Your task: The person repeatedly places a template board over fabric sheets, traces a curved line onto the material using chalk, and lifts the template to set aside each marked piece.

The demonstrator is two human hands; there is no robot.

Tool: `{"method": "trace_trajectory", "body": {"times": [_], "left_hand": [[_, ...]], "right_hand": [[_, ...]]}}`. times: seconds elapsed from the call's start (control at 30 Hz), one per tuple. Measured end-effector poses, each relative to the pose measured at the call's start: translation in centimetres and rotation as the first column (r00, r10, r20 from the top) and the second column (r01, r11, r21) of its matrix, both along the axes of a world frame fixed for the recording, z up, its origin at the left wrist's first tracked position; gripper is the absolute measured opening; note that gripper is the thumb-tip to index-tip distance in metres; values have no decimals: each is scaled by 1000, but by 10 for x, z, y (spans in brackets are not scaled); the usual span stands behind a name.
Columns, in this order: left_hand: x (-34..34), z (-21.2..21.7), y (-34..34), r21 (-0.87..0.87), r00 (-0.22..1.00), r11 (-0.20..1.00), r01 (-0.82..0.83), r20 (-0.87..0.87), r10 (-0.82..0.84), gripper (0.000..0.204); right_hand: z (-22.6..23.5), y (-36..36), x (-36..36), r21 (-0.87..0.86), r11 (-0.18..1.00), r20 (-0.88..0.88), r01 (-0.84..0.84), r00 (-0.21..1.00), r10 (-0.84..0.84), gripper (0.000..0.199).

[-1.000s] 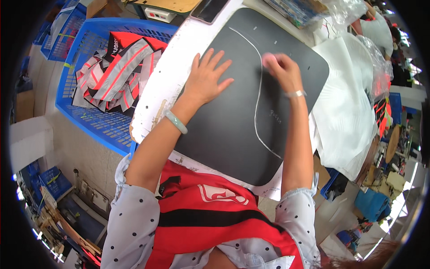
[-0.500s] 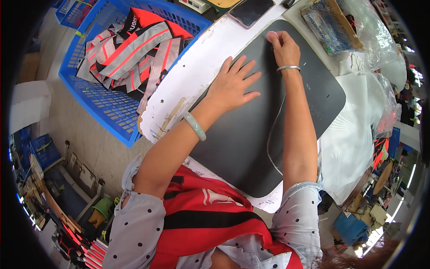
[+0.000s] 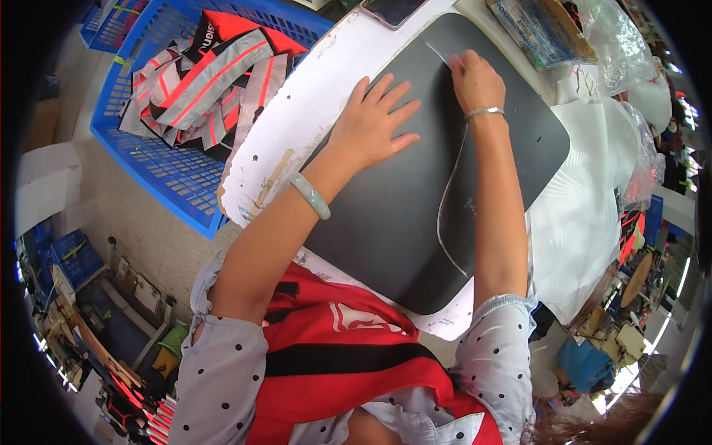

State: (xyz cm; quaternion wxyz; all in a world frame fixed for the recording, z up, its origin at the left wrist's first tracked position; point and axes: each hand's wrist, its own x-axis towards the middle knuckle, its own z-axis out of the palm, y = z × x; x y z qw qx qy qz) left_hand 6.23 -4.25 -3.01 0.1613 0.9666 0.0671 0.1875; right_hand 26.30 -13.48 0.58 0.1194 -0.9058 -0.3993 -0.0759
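Observation:
A large dark grey panel [image 3: 371, 237] with rounded corners lies on the white worktable in front of me. My left hand [image 3: 371, 122] rests flat on its left part, fingers spread, holding nothing. Near the panel's far end, my right hand [image 3: 478, 83] is pinched closed; the small round pink piece between its fingers, apparently tailor's chalk, is now mostly hidden. A thin pale curved line [image 3: 440, 215] runs along the panel, passes under my right forearm and shows again beyond the fingertips.
To the left stands a blue plastic basket [image 3: 159, 194] with grey, orange and black fabric pieces [image 3: 215, 89]. A phone [image 3: 393, 9] lies at the table's far edge. Right of the panel are a printed pack [image 3: 530, 33], clear plastic bags [image 3: 612, 44] and white sheeting [image 3: 578, 215].
My right hand has drawn back slightly toward me and right across the panel, uncovering the line's far end. The pink piece is less visible. The whole view has shifted a little.

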Motion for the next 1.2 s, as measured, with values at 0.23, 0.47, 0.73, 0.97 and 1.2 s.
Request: {"method": "trace_trajectory", "body": {"times": [0.23, 0.47, 0.73, 0.97, 1.2], "left_hand": [[0, -4, 1, 25, 1000, 1000, -4, 29, 3, 49], [1, -7, 1, 93, 999, 995, -25, 27, 22, 50], [-8, 0, 1, -24, 996, 1000, 17, 93, -15, 49], [-4, 9, 2, -31, 998, 999, 34, -53, -36, 53], [-4, 10, -1, -20, 998, 1000, 15, -60, -16, 53]], "right_hand": [[12, -60, -45, -194, 922, -100, 335, 928, -358, 25], [19, -100, -121, -164, 900, -218, 405, 875, -433, 27], [27, -145, -195, -186, 909, -284, 374, 865, -414, 28], [42, -219, -212, -243, 970, -225, -6, 973, -51, 17], [55, -271, -205, -358, 928, -205, -104, 978, 30, 14]]}}
